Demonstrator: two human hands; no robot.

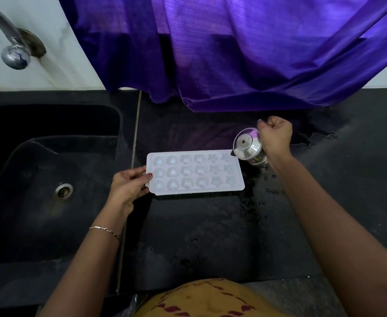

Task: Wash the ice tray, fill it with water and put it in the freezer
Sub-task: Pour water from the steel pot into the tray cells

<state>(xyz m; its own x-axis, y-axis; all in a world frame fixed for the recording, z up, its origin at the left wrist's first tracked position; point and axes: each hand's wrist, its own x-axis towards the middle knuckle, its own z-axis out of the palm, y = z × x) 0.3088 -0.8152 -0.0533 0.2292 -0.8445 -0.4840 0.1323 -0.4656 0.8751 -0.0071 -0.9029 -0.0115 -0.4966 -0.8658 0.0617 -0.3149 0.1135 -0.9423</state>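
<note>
**Ice tray held at the sink side of the countertop, steel jug tipped at its far right corner**

The white ice tray (194,172) lies flat on the black countertop (210,236), long side running left to right. Its left short end is close to the countertop's left edge, where the sink (27,213) begins. It has three rows of six moulded cavities, some heart-shaped and some star-shaped. Whether they hold water cannot be told.

The left hand (128,186) holds the tray's left short end, with the thumb laid on the rim and the fingers under the edge. A thin bracelet (106,231) sits on that wrist.

The right hand (276,135) is closed in a fist round the handle of a small steel jug (248,148); the handle itself is hidden by the hand. The lidded jug is tilted toward the tray, its lower lip just over the tray's far right corner. No stream of water can be made out.

Wet patches and droplets (313,138) lie on the countertop to the right of the tray and jug. The sink is black with a metal drain (63,191), and a chrome tap (9,42) reaches out from the white wall above it. A purple cloth (233,53) hangs along the countertop's back edge and its folds rest on the surface behind the tray. The person's yellow patterned garment (208,300) shows at the front edge.
</note>
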